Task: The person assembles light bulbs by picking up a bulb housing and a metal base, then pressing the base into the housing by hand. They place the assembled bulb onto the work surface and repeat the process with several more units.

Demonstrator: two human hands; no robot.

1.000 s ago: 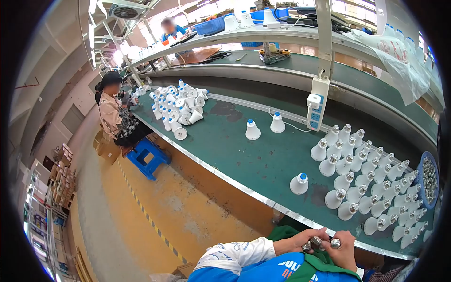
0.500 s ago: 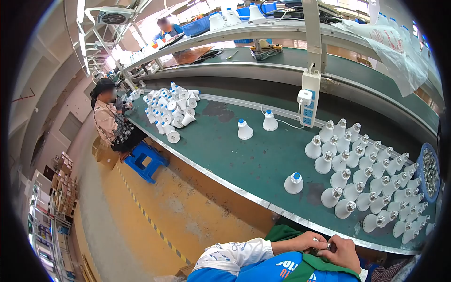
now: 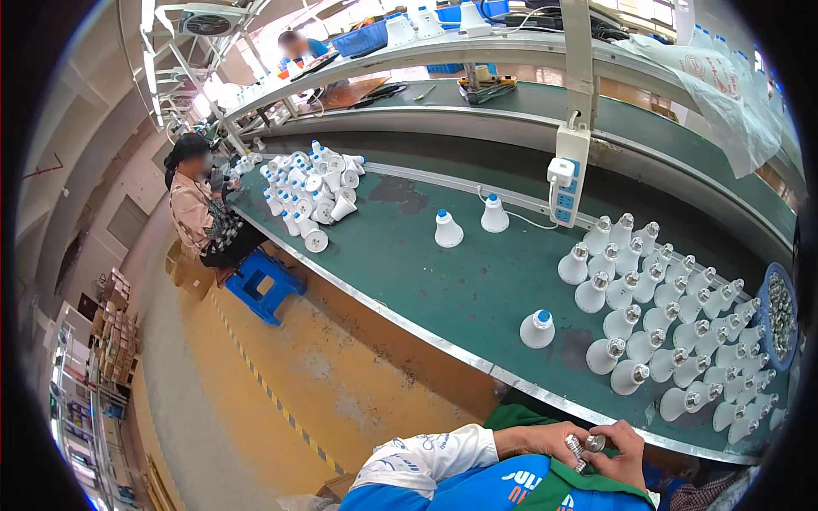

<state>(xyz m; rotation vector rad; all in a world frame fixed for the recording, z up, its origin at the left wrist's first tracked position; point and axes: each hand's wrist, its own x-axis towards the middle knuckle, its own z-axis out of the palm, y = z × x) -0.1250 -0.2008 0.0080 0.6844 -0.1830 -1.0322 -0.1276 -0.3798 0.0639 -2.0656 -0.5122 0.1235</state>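
My left hand (image 3: 545, 439) is closed around a few small silver bulb screw caps (image 3: 574, 445), held close to my body by the bench edge. My right hand (image 3: 626, 458) meets it from the right, pinching another silver screw cap (image 3: 596, 443) between thumb and fingers. Beyond the hands, a white bulb body with a blue tip (image 3: 537, 330) stands upright on the green bench (image 3: 443, 294). Two more blue-tipped bulb bodies (image 3: 448, 230) stand farther back. To the right are rows of white bulbs with silver caps (image 3: 629, 377).
A blue basket (image 3: 774, 298) of small metal parts sits at the right end. Blue-tipped bulb bodies (image 3: 311, 187) lie heaped at the far left, near a seated person (image 3: 200, 204) on a blue stool (image 3: 262, 287). A power strip (image 3: 569, 179) hangs on the shelf post.
My hands have parted slightly, so that the silver screw caps show between them. The view has shifted a little. The bulbs on the bench stand as before.
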